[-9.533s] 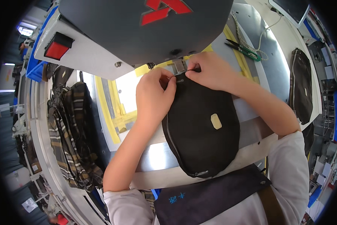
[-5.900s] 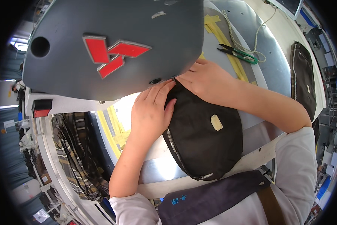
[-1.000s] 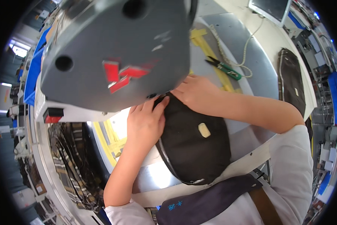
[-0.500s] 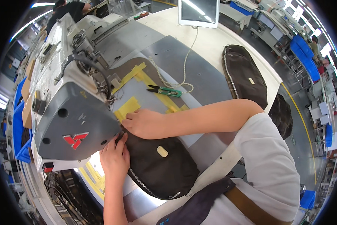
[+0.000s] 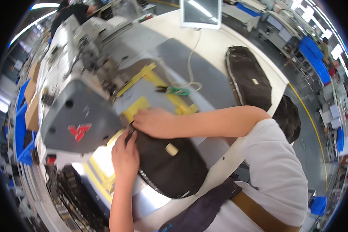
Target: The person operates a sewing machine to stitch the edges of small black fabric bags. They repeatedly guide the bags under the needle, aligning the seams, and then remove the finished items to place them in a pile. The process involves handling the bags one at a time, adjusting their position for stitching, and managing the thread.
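A dark brown zippered bag (image 5: 181,166) with a small cream patch lies on the machine bed, its far end close to the grey sewing machine head (image 5: 79,120). My left hand (image 5: 126,152) is at the bag's left edge, fingers bent and closed on it beside the machine head. Across the bag's far end, my right hand (image 5: 152,122) holds the edge with curled fingers. Both sets of fingertips are partly hidden and a little blurred. Beyond my right hand are green-handled thread snips (image 5: 177,91) and strips of yellow tape (image 5: 143,75).
Another dark bag (image 5: 249,81) lies on the table to the right, with a dark bundle (image 5: 288,120) at the edge past my elbow. A white-framed tablet (image 5: 201,13) stands at the back, a pale cord (image 5: 193,62) trailing from it. Striped dark pieces (image 5: 71,193) hang at lower left.
The whole view has shifted slightly and blurred. Both hands stay on the bag, which sits a little farther right from the machine head.
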### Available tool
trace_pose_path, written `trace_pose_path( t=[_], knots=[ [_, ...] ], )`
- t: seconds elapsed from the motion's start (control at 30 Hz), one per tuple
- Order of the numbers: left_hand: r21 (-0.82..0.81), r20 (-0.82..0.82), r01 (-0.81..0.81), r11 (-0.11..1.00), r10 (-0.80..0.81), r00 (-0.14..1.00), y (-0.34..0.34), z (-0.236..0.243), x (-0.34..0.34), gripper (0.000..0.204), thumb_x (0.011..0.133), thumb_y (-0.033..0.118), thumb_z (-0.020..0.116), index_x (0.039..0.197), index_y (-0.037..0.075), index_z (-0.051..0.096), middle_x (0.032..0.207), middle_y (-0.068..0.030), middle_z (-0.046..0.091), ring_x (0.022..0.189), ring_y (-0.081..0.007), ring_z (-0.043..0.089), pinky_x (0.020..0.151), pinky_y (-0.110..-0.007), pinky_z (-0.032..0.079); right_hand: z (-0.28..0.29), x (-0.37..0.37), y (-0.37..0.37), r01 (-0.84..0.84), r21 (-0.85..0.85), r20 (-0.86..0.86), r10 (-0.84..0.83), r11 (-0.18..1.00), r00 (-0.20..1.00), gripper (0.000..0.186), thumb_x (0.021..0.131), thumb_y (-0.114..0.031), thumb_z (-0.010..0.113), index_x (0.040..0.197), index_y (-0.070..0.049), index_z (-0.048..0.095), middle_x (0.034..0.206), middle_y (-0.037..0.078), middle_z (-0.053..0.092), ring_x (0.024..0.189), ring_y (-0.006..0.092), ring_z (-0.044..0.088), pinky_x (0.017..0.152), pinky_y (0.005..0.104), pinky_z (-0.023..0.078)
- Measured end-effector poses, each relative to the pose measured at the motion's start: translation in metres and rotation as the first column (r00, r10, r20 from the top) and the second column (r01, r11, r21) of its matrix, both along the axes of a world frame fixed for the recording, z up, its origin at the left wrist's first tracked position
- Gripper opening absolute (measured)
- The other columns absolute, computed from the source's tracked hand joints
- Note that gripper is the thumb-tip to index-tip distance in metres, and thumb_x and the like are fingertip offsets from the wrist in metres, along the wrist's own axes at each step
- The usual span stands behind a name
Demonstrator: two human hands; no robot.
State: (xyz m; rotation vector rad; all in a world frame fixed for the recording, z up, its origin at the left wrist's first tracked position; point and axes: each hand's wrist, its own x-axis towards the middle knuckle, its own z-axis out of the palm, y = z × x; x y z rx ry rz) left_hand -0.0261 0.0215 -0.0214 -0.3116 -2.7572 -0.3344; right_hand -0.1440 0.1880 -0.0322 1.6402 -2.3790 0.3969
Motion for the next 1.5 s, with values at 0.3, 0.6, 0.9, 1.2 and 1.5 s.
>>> trace_pose_path(
  t=[0.3,0.6,0.9,1.2,1.5],
  knots=[
    [0.64,0.509,-0.397,0.658,0.024,0.86,0.008,0.024,0.04,0.031,0.083,0.007,0.069,0.113,0.003,0.061,0.098,-0.0058,0.062,0.077,-0.0129,0.06,0.067,-0.026,0.05,-0.004,0.073,0.033,-0.077,-0.337,0.324,0.192,0.938,0.926,0.019,0.079,-0.009,0.061,0.098,-0.007,0.067,0.09,0.007,0.058,0.088,0.0251,0.057,0.076,0.0349,0.049],
    [0.734,0.581,-0.328,0.595,-0.298,0.757,-0.003,0.019,0.055,0.023,0.082,0.017,0.069,0.099,0.001,0.067,0.081,-0.0066,0.066,0.074,-0.0147,0.06,0.07,-0.028,0.049,0.028,0.012,0.079,0.291,-0.246,0.066,-0.283,0.925,0.957,0.028,0.082,-0.011,0.066,0.109,-0.006,0.062,0.108,0.012,0.059,0.099,0.0321,0.057,0.084,0.0412,0.047],
    [0.784,0.481,-0.191,0.591,-0.384,0.788,-0.01,0.021,0.053,0.025,0.083,0.013,0.07,0.103,0.0,0.064,0.088,-0.0054,0.067,0.081,-0.0113,0.06,0.075,-0.026,0.049,0.001,-0.041,0.12,0.533,-0.089,-0.092,-0.54,0.842,0.837,0.014,0.092,-0.009,0.052,0.102,-0.002,0.058,0.102,0.01,0.058,0.094,0.0307,0.058,0.076,0.0409,0.049],
    [0.801,0.535,-0.309,0.512,-0.382,0.754,-0.013,0.013,0.052,0.017,0.082,0.012,0.069,0.093,-0.001,0.067,0.08,-0.0047,0.066,0.073,-0.0101,0.059,0.068,-0.026,0.048,0.058,0.042,0.046,0.03,-0.056,-0.063,-0.034,0.998,0.997,0.022,0.086,-0.026,0.064,0.099,-0.009,0.06,0.09,0.009,0.056,0.083,0.0284,0.058,0.07,0.0378,0.047],
    [0.817,0.547,-0.351,0.458,-0.422,0.723,-0.013,0.012,0.053,0.013,0.084,0.01,0.068,0.09,-0.001,0.066,0.074,-0.0023,0.064,0.068,-0.0081,0.055,0.064,-0.025,0.046,0.078,0.009,0.009,-0.285,0.289,-0.217,0.352,0.914,0.91,0.028,0.082,-0.036,0.066,0.082,-0.01,0.055,0.085,0.003,0.053,0.08,0.0195,0.057,0.068,0.0328,0.047]
  ],
)
